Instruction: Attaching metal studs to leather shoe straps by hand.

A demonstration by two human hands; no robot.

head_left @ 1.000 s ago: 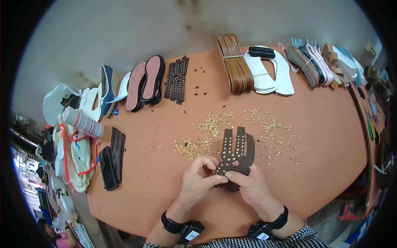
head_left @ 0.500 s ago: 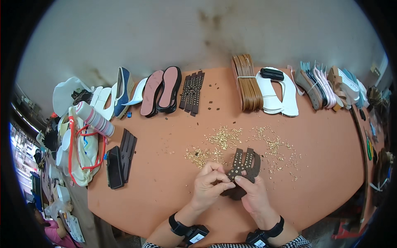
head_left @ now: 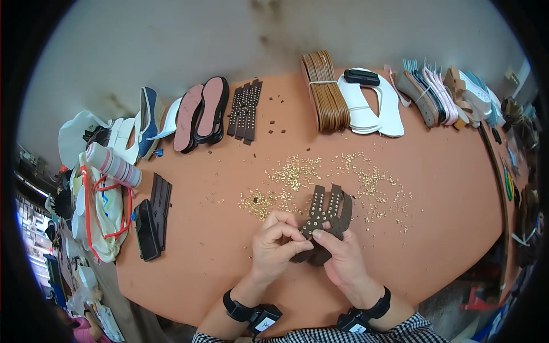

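Observation:
A dark brown strap piece (head_left: pixel 329 212) with rows of gold studs lies on the orange table (head_left: pixel 440 188) near its front edge. My left hand (head_left: pixel 278 244) pinches the lower left edge of this piece, fingers curled tight. My right hand (head_left: pixel 341 257) holds the lower end from the right, thumb and fingertips meeting the left hand's. Loose gold studs (head_left: pixel 297 171) are scattered on the table just beyond the piece.
At the table's far side lie studded brown straps (head_left: pixel 245 110), dark shoe soles (head_left: pixel 205 113), a bundle of tan strips (head_left: pixel 325 98), white sole pieces (head_left: pixel 374 103) and stacked insoles (head_left: pixel 440 97). Black strap pieces (head_left: pixel 151 214) and a bag (head_left: pixel 103 211) sit at the left.
The view has shifted so the table sits lower. Both hands stay on the brown studded piece, fingertips now closer together at its lower edge.

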